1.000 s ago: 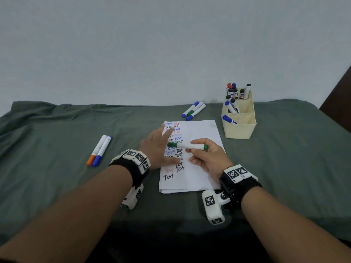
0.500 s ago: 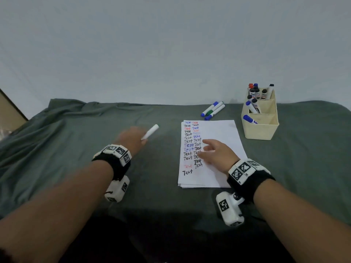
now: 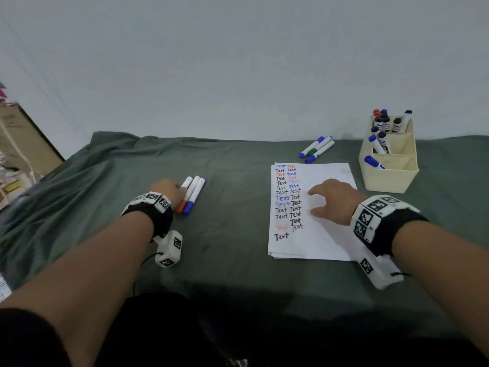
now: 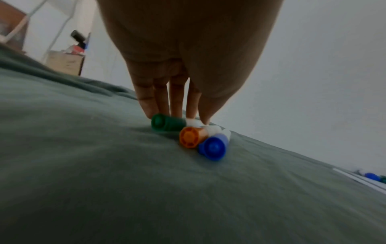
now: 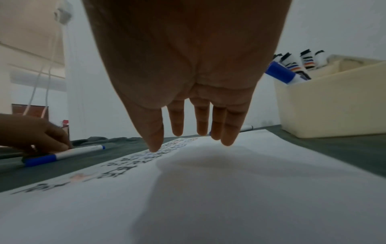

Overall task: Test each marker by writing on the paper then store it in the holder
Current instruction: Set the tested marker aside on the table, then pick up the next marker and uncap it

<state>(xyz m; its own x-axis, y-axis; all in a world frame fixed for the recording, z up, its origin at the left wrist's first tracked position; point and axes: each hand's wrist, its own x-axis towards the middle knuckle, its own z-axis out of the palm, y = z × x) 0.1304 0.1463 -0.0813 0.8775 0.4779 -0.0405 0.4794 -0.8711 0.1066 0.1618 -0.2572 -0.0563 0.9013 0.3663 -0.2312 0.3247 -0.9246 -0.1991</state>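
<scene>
The left hand (image 4: pixel 167 92), at nine o'clock from the paper (image 3: pixel 328 234), has its fingers on a green-capped marker (image 4: pixel 167 124) lying on the table (image 3: pixel 232 234) beside an orange-capped marker (image 4: pixel 191 137) and a blue-capped one (image 4: pixel 213 147); whether that grip pinches or merely touches, I cannot tell. The right hand (image 3: pixel 333 200) hovers over the paper, grip wide, holding nothing. The holder (image 3: pixel 389 178) stands at one o'clock. Probably between markers: the next move needs a firm pickup and uncapping.
</scene>
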